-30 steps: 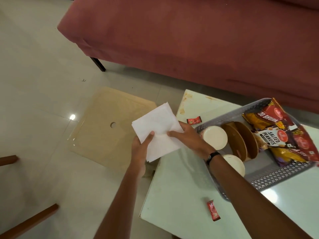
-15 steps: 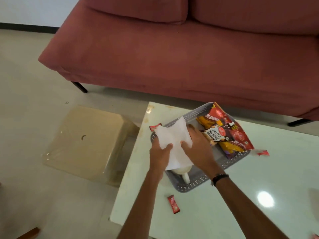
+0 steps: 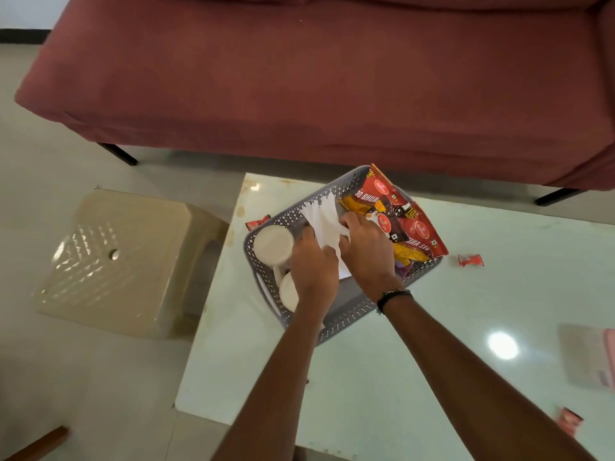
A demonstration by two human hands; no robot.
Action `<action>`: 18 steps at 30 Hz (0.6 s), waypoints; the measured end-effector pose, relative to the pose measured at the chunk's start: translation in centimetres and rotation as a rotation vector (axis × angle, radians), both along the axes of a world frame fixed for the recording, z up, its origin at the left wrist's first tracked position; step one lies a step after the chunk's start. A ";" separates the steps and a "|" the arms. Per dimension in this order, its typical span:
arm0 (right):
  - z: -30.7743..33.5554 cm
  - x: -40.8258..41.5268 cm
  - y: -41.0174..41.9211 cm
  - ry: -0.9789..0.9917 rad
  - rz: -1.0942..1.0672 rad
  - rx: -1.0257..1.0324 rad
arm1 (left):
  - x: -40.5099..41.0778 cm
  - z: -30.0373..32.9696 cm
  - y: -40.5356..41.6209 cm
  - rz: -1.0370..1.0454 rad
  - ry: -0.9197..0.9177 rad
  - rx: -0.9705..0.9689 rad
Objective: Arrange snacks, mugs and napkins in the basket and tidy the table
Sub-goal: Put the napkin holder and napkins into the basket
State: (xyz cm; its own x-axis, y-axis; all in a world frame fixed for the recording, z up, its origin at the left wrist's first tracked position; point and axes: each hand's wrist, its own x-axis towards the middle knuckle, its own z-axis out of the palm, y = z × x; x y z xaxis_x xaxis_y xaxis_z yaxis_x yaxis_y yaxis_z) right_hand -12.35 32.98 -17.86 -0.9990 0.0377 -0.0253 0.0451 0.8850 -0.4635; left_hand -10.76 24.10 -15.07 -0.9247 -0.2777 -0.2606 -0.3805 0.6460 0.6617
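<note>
A grey perforated basket (image 3: 346,316) stands on the pale glass table (image 3: 399,361). Red and yellow snack packets (image 3: 404,221) fill its right side. Two white mugs (image 3: 273,245) lie at its left end. A white napkin (image 3: 324,221) sits upright in the middle of the basket, and both hands hold it there. My left hand (image 3: 312,266) grips its near left edge. My right hand (image 3: 367,247) pinches its right side, beside the packets. The brown plates are hidden under my hands.
Small red sachets lie on the table: one left of the basket (image 3: 257,222), one to its right (image 3: 470,260), one at the right front (image 3: 570,420). A beige plastic stool (image 3: 123,261) stands left of the table. A red sofa (image 3: 332,78) runs behind.
Both hands carried the napkin from over the table's left edge into the basket and pushed it down between the mugs and the snack packets. The camera view shifted rightward.
</note>
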 end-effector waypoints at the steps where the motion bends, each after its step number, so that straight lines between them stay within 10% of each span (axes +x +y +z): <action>1: -0.3 -0.2 0.0 0.002 0.016 0.017 | -0.1 -0.5 0.0 -0.005 0.003 -0.019; 18: -3.0 0.2 0.1 0.072 0.175 0.024 | -0.6 -3.8 0.5 0.022 0.011 -0.074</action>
